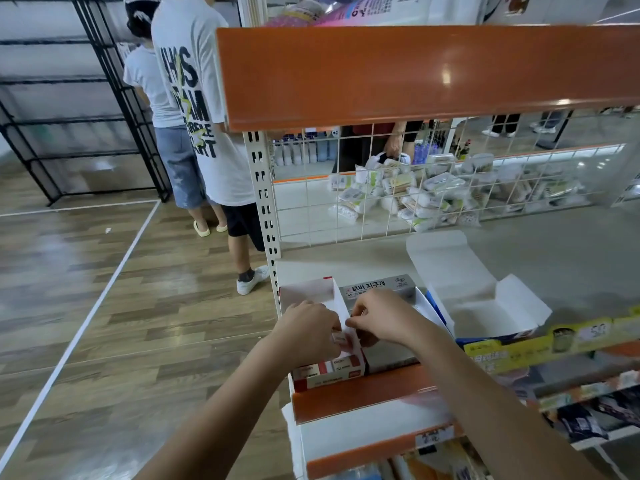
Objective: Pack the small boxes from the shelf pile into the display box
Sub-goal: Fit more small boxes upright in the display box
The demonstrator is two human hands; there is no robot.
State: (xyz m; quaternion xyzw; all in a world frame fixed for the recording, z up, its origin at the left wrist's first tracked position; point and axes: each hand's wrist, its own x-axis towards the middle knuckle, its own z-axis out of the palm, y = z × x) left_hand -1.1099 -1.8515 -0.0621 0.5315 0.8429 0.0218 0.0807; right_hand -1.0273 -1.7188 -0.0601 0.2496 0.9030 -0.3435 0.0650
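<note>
A white and red display box [313, 292] stands open at the left end of the shelf, with small red and white boxes [329, 370] lined up in its front part. My left hand [306, 329] reaches into it and pinches a small box [338, 338]. My right hand [379, 318] meets it over the box's right wall, fingers curled and pinching the same small box. A grey eraser box [374, 285] lies just behind my right hand. No loose pile of small boxes shows.
An open blue and white carton [485, 306] with raised flaps sits to the right. A wire grid [346, 209] backs the shelf, with packets piled behind it. An orange shelf [415, 74] hangs overhead. Two people stand to the left on the wood floor.
</note>
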